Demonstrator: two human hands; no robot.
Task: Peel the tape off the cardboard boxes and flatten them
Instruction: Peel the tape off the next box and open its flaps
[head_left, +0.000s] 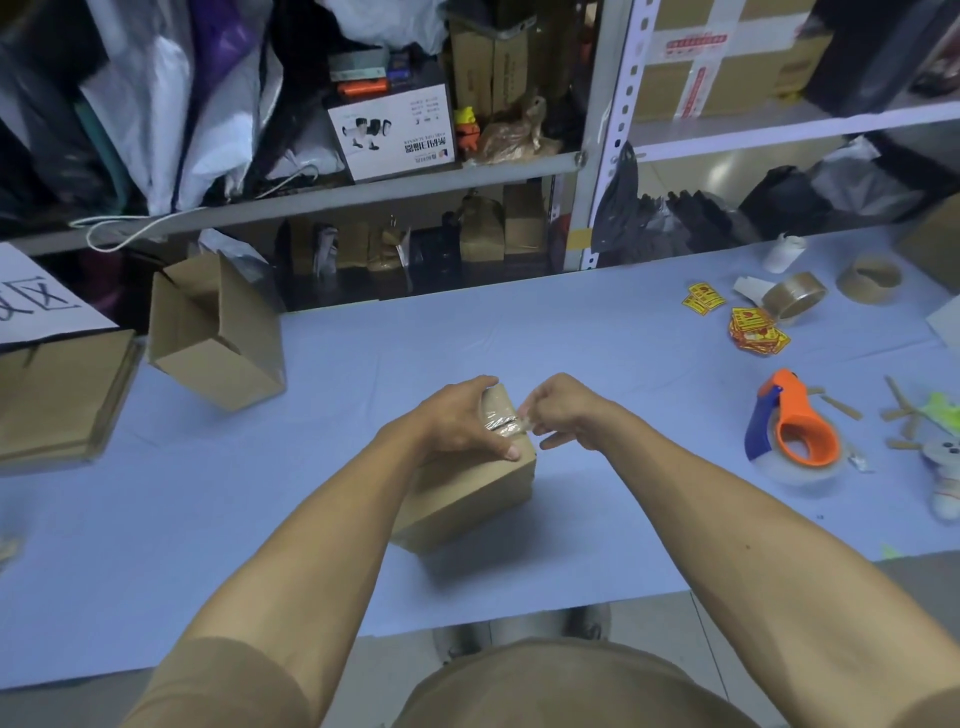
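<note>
Gripping the small cardboard box (467, 483) from above, the left hand (457, 421) is curling its fingers over the far top edge and pinning it to the blue table (597, 338), a little in from the near edge at the middle. Just beside it, the right hand (563, 410) is pinching a lifted end of clear tape (506, 427) between thumb and fingertips, the strip stretching across the short gap back to the box top.

The box is looking light and fairly stiff, likely to slide unless held down, so the hold over its top edges is suiting it. The tape is thin, crinkly and sticky; it is probably going to tear if pulled sharply, so taking it close to where it is still stuck seems wisest.

Farther off, near the left edge, an open cardboard box (218, 332) is lying tipped on its side, beside a stack of flattened cardboard (57, 395). Toward the right edge an orange tape dispenser (795, 431) is resting, with brown tape rolls (795, 295) sitting near the far right corner.
</note>
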